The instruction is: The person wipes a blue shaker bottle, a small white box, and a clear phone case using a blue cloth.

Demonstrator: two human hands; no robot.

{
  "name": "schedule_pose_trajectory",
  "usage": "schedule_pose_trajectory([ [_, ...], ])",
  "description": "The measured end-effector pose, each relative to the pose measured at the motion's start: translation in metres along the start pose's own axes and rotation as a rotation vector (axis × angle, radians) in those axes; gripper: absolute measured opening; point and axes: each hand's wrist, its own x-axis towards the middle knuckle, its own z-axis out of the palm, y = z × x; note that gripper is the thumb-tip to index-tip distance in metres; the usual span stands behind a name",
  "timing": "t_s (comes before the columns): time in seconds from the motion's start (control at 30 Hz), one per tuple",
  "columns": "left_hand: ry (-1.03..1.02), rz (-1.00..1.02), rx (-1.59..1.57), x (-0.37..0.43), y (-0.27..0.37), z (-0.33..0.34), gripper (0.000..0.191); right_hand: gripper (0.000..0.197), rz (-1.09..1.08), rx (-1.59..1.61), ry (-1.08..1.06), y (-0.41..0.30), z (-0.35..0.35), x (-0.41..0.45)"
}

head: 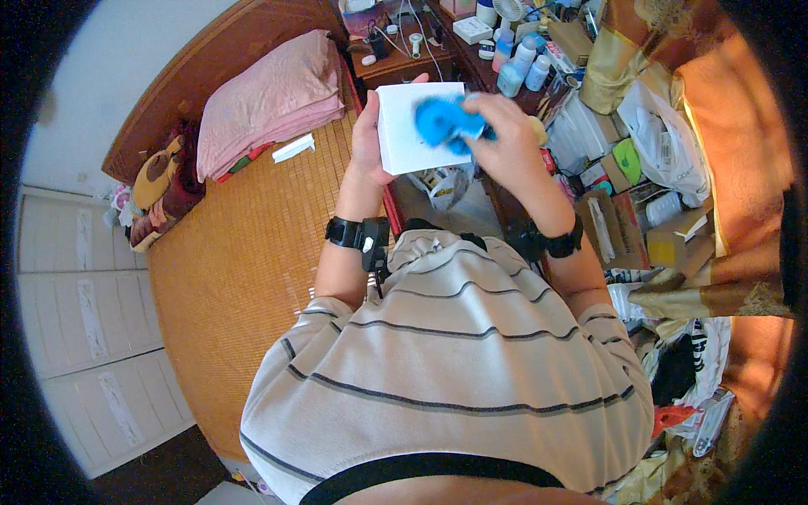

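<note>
A white square box (399, 136) rests in my left hand (365, 132), the thumb along its left edge and the other fingers mostly hidden behind it. Bright blue cloth (437, 121), bunched and blurred, is gripped by my right hand (505, 136). It lies over the right part of the box's white face; whether it presses on that face I cannot tell. Both wrists wear black straps, and a small black device (375, 243) sits on the left one.
Left of me is a bed with a woven mat (252, 252), folded pink bedding (271, 95) and a white strip (293, 148). A cluttered desk at right holds bottles (524, 57), cardboard boxes (606, 221) and a white plastic bag (663, 139). A clear bag (445, 188) hangs or stands below the box.
</note>
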Motion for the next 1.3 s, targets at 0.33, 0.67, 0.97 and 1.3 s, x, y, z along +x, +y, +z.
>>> schedule_pose_trajectory([
  [0.33,0.32,0.021,0.078,0.007,-0.032,0.016,0.056,0.032,0.109,0.126,0.111,-0.001,0.022,0.032],
  [0.67,-0.094,0.176,0.097,-0.004,-0.005,-0.002,0.091,0.032,-0.063,0.061,-0.091,-0.001,0.0,0.006],
  [0.97,-0.032,0.095,0.626,-0.003,-0.016,0.017,0.107,0.032,0.299,0.226,0.165,0.023,0.002,0.033],
  [1.3,-0.029,0.225,1.223,0.0,-0.016,0.01,0.095,0.03,0.023,0.105,-0.118,0.031,-0.004,0.033],
])
